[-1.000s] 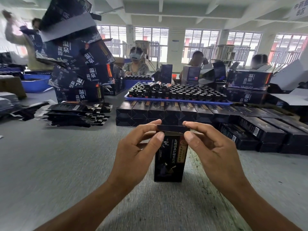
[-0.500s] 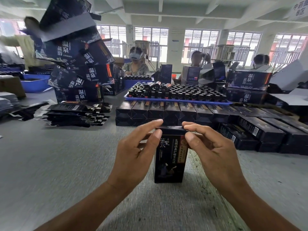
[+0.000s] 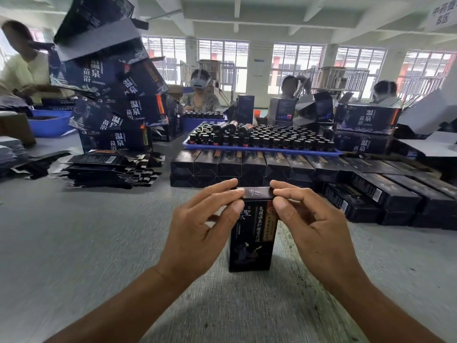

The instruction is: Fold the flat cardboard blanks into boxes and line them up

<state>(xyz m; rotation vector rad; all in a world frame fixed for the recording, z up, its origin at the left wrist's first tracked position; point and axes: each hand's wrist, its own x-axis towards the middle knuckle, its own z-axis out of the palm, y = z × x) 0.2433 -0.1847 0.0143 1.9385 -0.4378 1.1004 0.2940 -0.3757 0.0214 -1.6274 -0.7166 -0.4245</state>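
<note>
Head view: flat blanks (image 3: 108, 169) lie stacked at left, unfolded. Left hand (image 3: 197, 233) and right hand (image 3: 314, 231) each pinch the top flap of the upright box (image 3: 251, 241) on the table (image 3: 74, 243). Finished boxes (image 3: 247, 164) line up behind.

Glossy black printed cardboard box (image 3: 251, 233) on a matt grey, rough-textured table (image 3: 81, 243); blue plastic tray (image 3: 259, 150) behind

Grey bench (image 3: 74, 243) runs across foreground. Far wall: row of barred windows (image 3: 222, 63), daylight bright. White beamed ceiling (image 3: 272, 13); white pillar (image 3: 259, 65) between windows.
</note>
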